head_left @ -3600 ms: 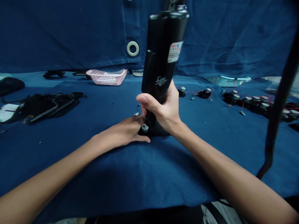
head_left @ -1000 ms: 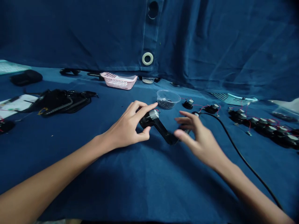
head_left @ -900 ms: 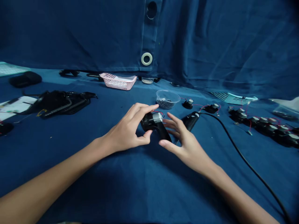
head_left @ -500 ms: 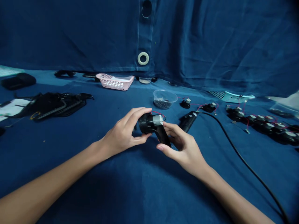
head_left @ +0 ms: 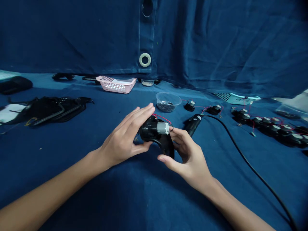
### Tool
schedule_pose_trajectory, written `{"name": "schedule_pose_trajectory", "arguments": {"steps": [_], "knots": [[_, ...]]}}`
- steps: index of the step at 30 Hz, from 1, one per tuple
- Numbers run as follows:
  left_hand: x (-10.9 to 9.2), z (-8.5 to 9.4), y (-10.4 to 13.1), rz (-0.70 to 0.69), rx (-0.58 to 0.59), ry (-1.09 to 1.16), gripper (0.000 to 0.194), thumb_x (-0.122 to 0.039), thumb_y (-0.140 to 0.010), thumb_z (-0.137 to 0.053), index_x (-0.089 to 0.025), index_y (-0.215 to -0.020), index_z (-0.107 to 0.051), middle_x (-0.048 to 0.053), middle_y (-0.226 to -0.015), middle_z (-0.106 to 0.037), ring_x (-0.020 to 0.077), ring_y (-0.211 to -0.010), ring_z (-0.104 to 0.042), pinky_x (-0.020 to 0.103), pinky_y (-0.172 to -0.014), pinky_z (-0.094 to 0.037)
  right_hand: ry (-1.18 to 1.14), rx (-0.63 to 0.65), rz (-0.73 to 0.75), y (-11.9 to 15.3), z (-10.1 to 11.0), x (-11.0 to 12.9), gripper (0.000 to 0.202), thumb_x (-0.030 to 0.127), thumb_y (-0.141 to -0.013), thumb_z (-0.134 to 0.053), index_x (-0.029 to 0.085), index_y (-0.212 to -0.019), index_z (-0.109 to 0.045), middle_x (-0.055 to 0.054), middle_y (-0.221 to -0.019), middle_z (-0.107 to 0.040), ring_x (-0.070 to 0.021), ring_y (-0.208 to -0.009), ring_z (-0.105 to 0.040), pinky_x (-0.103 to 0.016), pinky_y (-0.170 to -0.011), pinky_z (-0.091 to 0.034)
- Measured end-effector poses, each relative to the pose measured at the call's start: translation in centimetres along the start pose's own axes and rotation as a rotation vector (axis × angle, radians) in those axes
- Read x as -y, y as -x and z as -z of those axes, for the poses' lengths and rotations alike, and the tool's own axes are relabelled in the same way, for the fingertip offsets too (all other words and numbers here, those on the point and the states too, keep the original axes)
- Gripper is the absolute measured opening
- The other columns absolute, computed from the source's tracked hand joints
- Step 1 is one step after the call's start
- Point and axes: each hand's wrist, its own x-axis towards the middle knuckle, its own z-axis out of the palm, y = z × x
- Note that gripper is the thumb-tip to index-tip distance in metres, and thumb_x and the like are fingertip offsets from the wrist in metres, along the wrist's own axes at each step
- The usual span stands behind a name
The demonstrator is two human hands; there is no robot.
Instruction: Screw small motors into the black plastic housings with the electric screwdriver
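Observation:
A black plastic part (head_left: 150,130) with a silver-grey motor (head_left: 163,128) on it is held up between my hands, over the blue cloth. My left hand (head_left: 125,136) grips its round end, fingers over the top and thumb below. At the curved lower end, my right hand (head_left: 190,154) holds the part, with the index fingertip near the motor's white end. A red wire arches above the motor. Just beyond my right hand lies a black corded tool (head_left: 193,124).
A clear bowl of small dark pieces (head_left: 168,102) stands ahead. Several black motor parts with red wires (head_left: 274,128) lie at the right. Farther back are a pink basket (head_left: 116,86) and a teal basket (head_left: 243,98). Black parts (head_left: 57,109) lie left; a blue curtain (head_left: 96,38) hangs behind.
The black part has turned, so more of its curved arm and the motor's side show. My left fingers have risen and straightened somewhat. The whole view has shifted slightly.

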Motion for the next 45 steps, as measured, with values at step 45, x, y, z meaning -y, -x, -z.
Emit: {"name": "schedule_pose_trajectory", "arguments": {"steps": [45], "knots": [[-1.4, 0.4, -0.1, -0.14, -0.273, -0.336, 0.068, -0.043, -0.088, -0.061, -0.01, -0.143, -0.038, 0.016, -0.123, -0.062, 0.0293, -0.117, -0.057, 0.043, -0.102, -0.043, -0.008, 0.075, 0.131, 0.5, -0.8, 0.4, 0.063, 0.024, -0.082, -0.071, 0.025, -0.137, -0.04, -0.004, -0.128, -0.061, -0.0173, -0.113, -0.063, -0.031, -0.102, -0.052]]}}
